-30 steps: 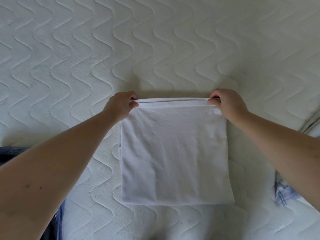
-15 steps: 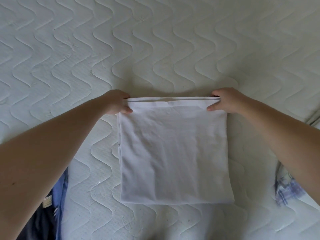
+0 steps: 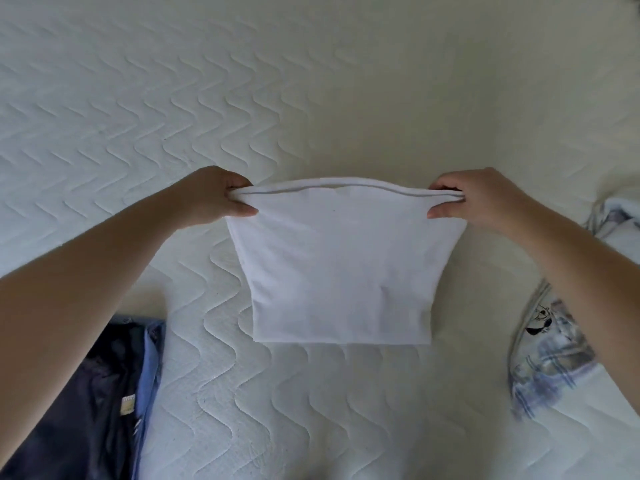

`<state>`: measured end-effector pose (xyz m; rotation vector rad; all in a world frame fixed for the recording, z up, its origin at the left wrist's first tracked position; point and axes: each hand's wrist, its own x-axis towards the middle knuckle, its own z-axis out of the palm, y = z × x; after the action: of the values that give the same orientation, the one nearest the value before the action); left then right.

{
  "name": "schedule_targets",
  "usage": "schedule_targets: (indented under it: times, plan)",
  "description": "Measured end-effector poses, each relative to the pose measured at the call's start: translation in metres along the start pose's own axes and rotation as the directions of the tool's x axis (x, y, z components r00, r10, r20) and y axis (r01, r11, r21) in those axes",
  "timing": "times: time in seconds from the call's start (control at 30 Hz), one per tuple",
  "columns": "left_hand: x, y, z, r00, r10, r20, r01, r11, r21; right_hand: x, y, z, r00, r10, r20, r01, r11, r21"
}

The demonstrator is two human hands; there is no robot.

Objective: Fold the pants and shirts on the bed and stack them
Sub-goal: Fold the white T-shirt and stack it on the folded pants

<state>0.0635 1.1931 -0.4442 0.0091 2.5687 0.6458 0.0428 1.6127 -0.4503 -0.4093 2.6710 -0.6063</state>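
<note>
Your left hand point(image 3: 221, 199) and right hand point(image 3: 467, 199) now pinch the white shirt's point(image 3: 341, 268) top corners and have lifted it off the bed point(image 3: 311, 98) (mid-frame), so it looks ready to stack.

Two hands, the left hand point(image 3: 216, 197) and the right hand point(image 3: 467, 197), are showing. One white shirt point(image 3: 341, 265) is hanging between them. One dark blue garment point(image 3: 104, 393) and one plaid garment point(image 3: 550, 358) are lying on one bed point(image 3: 242, 98).

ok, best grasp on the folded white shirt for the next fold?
Probably the two far corners of the white shirt, one from each side, as the left hand and right hand pinch it now. The far edge shows stacked layers, so corner pinches keep them together, and the near edge still lies on the mattress as a hinge.
</note>
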Motion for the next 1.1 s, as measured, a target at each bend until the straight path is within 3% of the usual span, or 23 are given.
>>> schedule_targets:
  times: [0.27, 0.37, 0.53, 0.6, 0.73, 0.87, 1.0, 1.1]
  plan:
    - [-0.045, 0.041, -0.082, 0.944, 0.139, -0.298, -0.126, 0.990, 0.062, -0.035, -0.046, -0.082, 0.935, -0.200, -0.295, 0.174, 0.979, -0.110]
    - [-0.055, 0.041, -0.069, 0.895, 0.205, -0.395, -0.180, 0.979, 0.100, -0.044, -0.044, -0.069, 0.907, -0.232, -0.351, 0.177, 0.967, -0.183]
    - [-0.059, 0.022, 0.009, 0.836, 0.281, -0.471, -0.196, 0.955, 0.222, -0.064, -0.018, 0.011, 0.935, -0.120, -0.335, 0.042, 0.972, -0.232]
    - [-0.063, 0.005, 0.057, 0.822, 0.339, -0.458, -0.234, 0.933, 0.272, -0.079, -0.006, 0.056, 0.942, -0.080, -0.327, -0.005, 0.968, -0.250]
    - [-0.085, -0.036, 0.166, 0.878, 0.344, -0.331, -0.242, 0.919, 0.312, -0.124, 0.021, 0.153, 0.979, -0.036, -0.201, -0.023, 0.958, -0.284]
    - [-0.115, -0.063, 0.252, 0.863, 0.432, -0.262, -0.300, 0.855, 0.424, -0.162, 0.038, 0.221, 0.986, -0.019, -0.163, -0.016, 0.978, -0.208]
    - [-0.144, -0.068, 0.305, 0.969, 0.182, -0.167, -0.110, 0.924, 0.366, -0.191, 0.047, 0.257, 0.996, -0.029, -0.080, 0.007, 0.964, -0.265]
    - [-0.156, -0.061, 0.318, 0.987, 0.066, -0.148, -0.030, 0.973, 0.228, -0.199, 0.048, 0.262, 0.996, 0.027, -0.089, -0.044, 0.980, -0.194]
